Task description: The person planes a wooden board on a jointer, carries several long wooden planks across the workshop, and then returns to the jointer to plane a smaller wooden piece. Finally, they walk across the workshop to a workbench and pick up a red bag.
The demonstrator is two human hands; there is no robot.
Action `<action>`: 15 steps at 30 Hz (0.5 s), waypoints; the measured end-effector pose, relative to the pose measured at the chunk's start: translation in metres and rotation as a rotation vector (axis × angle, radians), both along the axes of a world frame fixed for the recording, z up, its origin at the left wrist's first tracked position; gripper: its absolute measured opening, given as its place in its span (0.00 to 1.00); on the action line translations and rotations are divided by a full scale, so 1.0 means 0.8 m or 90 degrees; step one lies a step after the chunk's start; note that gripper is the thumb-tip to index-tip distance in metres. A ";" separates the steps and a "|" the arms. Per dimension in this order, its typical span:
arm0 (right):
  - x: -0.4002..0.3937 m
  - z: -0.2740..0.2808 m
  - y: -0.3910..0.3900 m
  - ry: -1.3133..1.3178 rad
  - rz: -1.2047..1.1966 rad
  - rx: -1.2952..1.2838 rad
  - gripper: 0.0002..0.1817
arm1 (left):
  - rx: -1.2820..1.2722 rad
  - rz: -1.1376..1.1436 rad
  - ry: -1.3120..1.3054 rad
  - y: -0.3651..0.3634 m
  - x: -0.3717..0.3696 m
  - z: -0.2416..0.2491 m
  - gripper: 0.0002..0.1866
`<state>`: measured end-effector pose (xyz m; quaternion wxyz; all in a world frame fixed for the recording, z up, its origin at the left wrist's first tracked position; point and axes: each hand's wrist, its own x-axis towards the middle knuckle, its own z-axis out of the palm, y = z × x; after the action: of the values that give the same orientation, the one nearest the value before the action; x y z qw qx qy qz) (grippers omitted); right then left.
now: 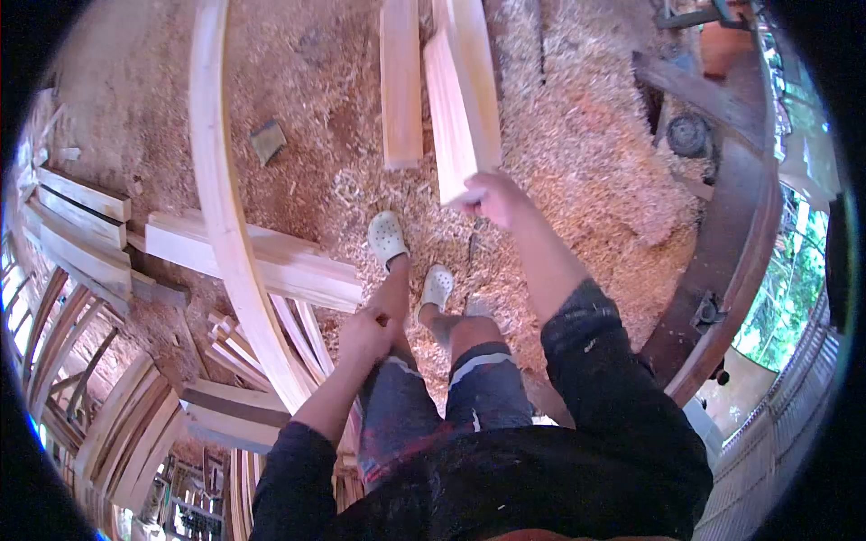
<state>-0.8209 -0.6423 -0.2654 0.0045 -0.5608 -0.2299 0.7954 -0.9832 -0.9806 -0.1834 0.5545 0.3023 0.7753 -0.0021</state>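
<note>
My right hand (498, 198) grips the near end of a pale wooden plank (448, 113), its fingers wrapped round the end. This plank slants away from me over another board (478, 68), whose right edge shows beside it. To their left a separate plank (401, 90) lies on the shavings, apart from my hand. My left hand (367, 335) hangs in front of my leg with its fingers curled, and I see nothing in it. A long curved board (221, 162) passes to the left of that hand without touching it.
Wood shavings (586, 144) cover the ground around my feet. On the left lie a wide beam (298, 270) and stacked boards (81, 216). A small wood block (268, 142) sits on the dirt. A long dark workbench (722, 252) runs along the right.
</note>
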 end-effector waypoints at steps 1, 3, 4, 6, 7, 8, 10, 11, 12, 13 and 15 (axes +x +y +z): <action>0.017 0.044 -0.009 0.041 -0.034 -0.045 0.32 | 0.013 -0.003 0.010 -0.003 0.004 0.002 0.20; 0.050 0.124 -0.055 0.091 -0.083 -0.116 0.37 | 0.047 0.045 0.024 -0.008 0.013 0.013 0.20; 0.072 0.162 -0.092 0.099 -0.099 -0.143 0.41 | 0.060 0.070 0.027 -0.015 0.022 0.017 0.20; 0.124 0.229 -0.170 0.101 -0.118 -0.212 0.41 | 0.112 0.207 0.028 -0.029 0.045 0.002 0.22; 0.116 0.307 -0.199 0.170 -0.140 -0.217 0.40 | 0.137 0.273 0.025 -0.036 0.054 -0.007 0.23; 0.156 0.321 -0.246 0.104 -0.176 -0.244 0.43 | 0.103 0.431 -0.108 -0.038 0.060 -0.016 0.25; 0.193 0.384 -0.302 0.228 -0.116 -0.266 0.47 | 0.029 0.726 -0.390 -0.028 0.066 -0.026 0.28; 0.200 0.423 -0.323 0.183 -0.125 -0.260 0.46 | 0.006 0.765 -0.422 -0.017 0.069 -0.004 0.29; 0.203 0.457 -0.342 0.163 -0.115 -0.253 0.45 | -0.019 0.797 -0.455 -0.004 0.070 0.029 0.31; 0.212 0.481 -0.359 0.143 -0.112 -0.244 0.43 | -0.049 0.822 -0.490 0.007 0.080 0.054 0.32; 0.254 0.479 -0.385 0.156 -0.057 -0.240 0.41 | -0.065 0.793 -0.711 0.002 0.085 0.083 0.38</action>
<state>-0.6175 -0.9504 0.1180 -0.0369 -0.4605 -0.0496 0.8855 -0.9154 -0.9787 -0.1168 0.7699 -0.2501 0.4106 0.4196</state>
